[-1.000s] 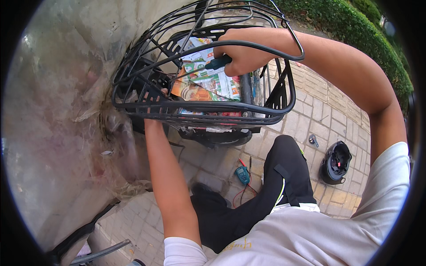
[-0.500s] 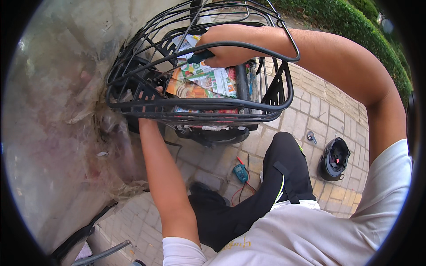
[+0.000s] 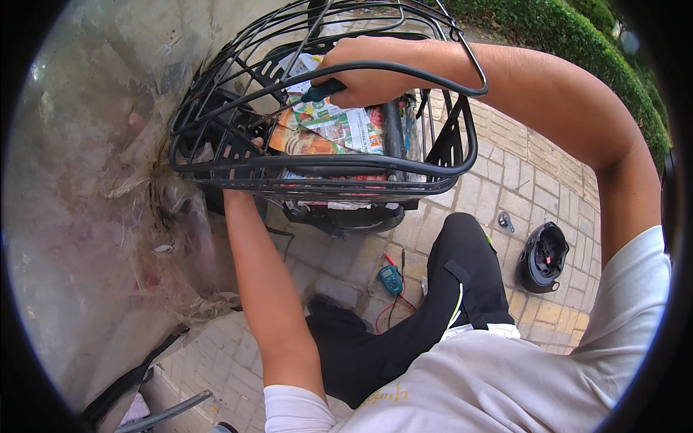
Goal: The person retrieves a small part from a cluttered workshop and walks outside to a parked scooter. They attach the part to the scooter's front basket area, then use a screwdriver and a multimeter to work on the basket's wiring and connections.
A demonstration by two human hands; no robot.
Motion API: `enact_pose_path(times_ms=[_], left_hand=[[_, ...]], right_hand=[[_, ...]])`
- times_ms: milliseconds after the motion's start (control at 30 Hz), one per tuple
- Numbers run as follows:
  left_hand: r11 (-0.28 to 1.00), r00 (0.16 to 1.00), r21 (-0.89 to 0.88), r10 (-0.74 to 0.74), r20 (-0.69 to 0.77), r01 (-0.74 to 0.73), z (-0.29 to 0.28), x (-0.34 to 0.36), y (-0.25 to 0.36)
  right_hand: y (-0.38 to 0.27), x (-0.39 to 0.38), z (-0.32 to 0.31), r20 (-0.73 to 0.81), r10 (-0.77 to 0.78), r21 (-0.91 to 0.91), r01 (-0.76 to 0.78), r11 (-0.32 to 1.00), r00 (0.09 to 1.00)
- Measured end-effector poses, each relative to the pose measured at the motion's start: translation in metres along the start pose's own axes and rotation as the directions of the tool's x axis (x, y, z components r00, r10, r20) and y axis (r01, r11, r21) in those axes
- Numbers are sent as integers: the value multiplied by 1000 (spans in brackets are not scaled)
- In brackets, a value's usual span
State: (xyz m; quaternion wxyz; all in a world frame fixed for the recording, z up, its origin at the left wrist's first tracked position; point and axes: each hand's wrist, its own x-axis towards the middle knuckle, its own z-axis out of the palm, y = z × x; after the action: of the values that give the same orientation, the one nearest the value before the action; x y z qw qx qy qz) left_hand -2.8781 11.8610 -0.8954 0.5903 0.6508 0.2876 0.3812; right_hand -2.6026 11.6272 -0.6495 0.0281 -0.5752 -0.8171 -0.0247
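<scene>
My right hand (image 3: 372,68) reaches inside a black wire basket (image 3: 325,169), closed round the dark green handle of a screwdriver (image 3: 322,92). The screwdriver's thin shaft slants down and left toward the basket's left end. Close to where the tip points is my left hand (image 3: 234,160), reaching up from below behind the bars. A fingertip or two shows there; the bars and a black slotted panel hide the rest, along with anything it holds. Under my right hand, a printed newspaper sheet (image 3: 336,130) covers things at the bottom of the basket.
A stained, wrinkled plastic sheet (image 3: 79,159) hangs along the left. On the paving lie a green multimeter (image 3: 390,280) with red and black leads, a small tool-like object (image 3: 506,221) and an upturned black helmet (image 3: 543,258). A hedge (image 3: 534,47) runs along the far right.
The basket and both hands sit slightly higher in the picture. My right hand keeps its grip on the screwdriver, at nearly the same angle.
</scene>
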Motion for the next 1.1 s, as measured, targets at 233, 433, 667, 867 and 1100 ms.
enact_pose_path(times_ms=[233,433,667,867,1100], left_hand=[[952,983,263,-122,-136,154,-4,6,-1],[925,946,263,-209,-248,273,27,-12,39],[998,952,65,1,-307,20,52,-24,50],[984,971,-176,-20,-236,-22,47,-23,44],[951,990,-303,21,-141,-63,29,-16,22]], right_hand=[[0,2,0,19,13,-12,-13,1000,1000],[-1,1,-1,21,23,-7,-23,1000,1000],[1,2,4,-24,10,-70,-12,997,1000],[-3,1,9,-76,-204,-399,157,903,976],[1,4,14,-42,-48,-101,44,994,998]])
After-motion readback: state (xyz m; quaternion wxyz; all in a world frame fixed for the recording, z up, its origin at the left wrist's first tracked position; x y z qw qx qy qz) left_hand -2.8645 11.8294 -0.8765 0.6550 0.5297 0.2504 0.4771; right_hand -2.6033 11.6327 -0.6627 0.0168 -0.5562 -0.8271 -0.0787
